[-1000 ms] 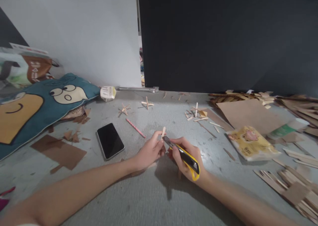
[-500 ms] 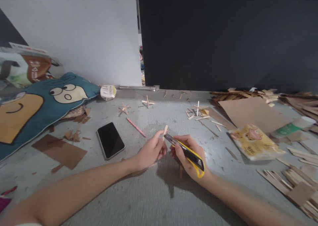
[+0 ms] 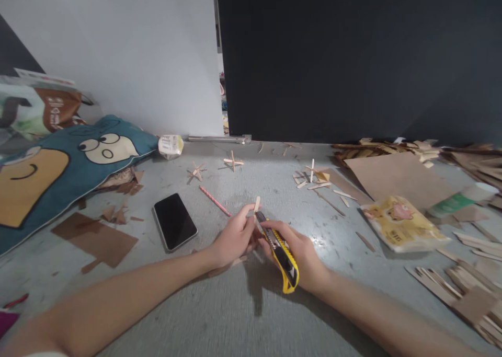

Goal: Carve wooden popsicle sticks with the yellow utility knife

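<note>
My left hand [image 3: 234, 238] grips a wooden stick [image 3: 257, 204] above the table [image 3: 204, 310], my right hand [image 3: 305, 250] the yellow cutter [image 3: 280, 249] beside it. Two stick crosses [image 3: 233, 162] are already made; this stick is single.

Phone [image 3: 174, 222] left, packet [image 3: 403, 224] right, pillow [image 3: 74, 171] far left

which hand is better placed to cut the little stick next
Probably the right: the right hand grips the yellow cutter, its blade end close by the little stick. The left hand is taken up with holding that stick.
</note>
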Motion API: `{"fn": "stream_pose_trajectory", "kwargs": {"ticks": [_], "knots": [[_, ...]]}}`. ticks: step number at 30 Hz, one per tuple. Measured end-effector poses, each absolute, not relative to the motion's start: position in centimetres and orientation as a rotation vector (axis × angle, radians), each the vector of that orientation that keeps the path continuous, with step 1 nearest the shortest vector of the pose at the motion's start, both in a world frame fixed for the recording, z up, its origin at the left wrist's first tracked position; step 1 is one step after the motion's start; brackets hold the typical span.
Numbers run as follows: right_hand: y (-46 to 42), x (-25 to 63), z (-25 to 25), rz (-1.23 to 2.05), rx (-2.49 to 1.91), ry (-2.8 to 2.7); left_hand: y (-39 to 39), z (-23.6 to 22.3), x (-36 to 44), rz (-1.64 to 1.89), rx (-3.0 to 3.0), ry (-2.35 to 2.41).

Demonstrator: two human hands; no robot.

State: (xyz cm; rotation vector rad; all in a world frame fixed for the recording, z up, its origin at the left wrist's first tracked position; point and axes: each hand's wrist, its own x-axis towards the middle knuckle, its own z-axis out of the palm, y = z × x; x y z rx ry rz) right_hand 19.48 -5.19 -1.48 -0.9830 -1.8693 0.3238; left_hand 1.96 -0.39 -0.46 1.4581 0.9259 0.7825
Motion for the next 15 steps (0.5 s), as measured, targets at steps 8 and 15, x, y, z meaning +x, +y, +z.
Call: {"fn": "stream_pose_trajectory", "kwargs": {"ticks": [8, 15], "knots": [[-4.95, 19.47, -2.02, 0.266, -0.972, -1.842, -0.15, -0.48, 1.96, 0.770, 1.475, 0.953], [-5.09, 19.74, -1.81, 0.373, -0.871, -1.955, -0.39, -0.11, 2.10, 0.797, 1.419, 0.960]]}}
